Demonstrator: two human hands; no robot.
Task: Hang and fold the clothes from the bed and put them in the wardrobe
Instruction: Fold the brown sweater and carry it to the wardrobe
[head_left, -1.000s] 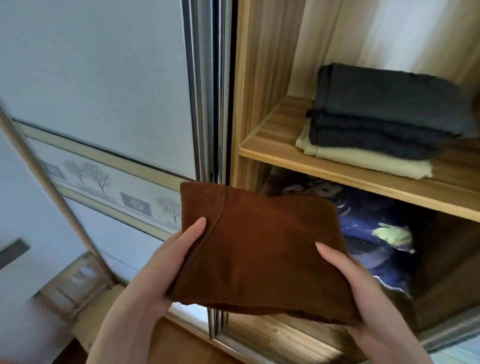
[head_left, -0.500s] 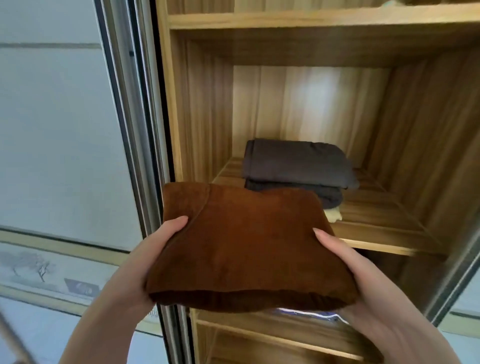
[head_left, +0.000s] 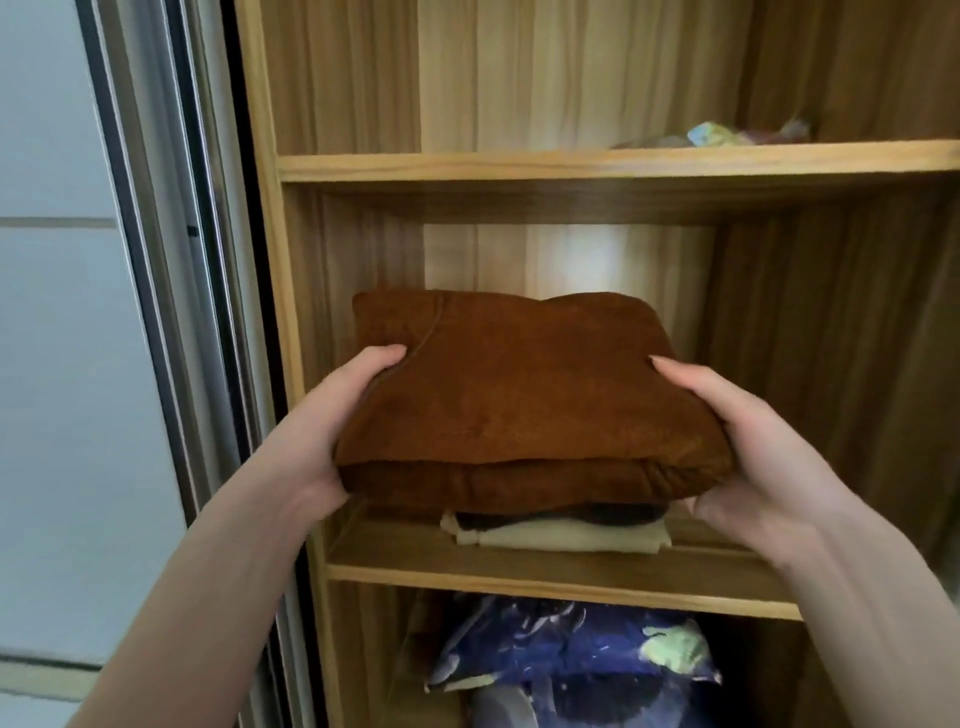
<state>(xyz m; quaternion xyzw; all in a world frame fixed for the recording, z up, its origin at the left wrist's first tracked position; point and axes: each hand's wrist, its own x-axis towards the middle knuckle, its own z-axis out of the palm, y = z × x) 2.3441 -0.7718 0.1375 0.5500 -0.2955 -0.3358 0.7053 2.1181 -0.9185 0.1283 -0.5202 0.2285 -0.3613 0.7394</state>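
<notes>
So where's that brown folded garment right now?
In the head view, the brown folded garment sits mid-frame, held between the left hand and right hand, just above the folded pile on the middle wardrobe shelf.

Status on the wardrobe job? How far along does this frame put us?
Done: a folded dark garment and a cream one already lie stacked on the middle shelf. In hand: the left hand and right hand grip a folded brown garment at the stack; whether it rests on it is unclear. Left: letting go. The bed is out of view, so what remains there is unknown.
</notes>
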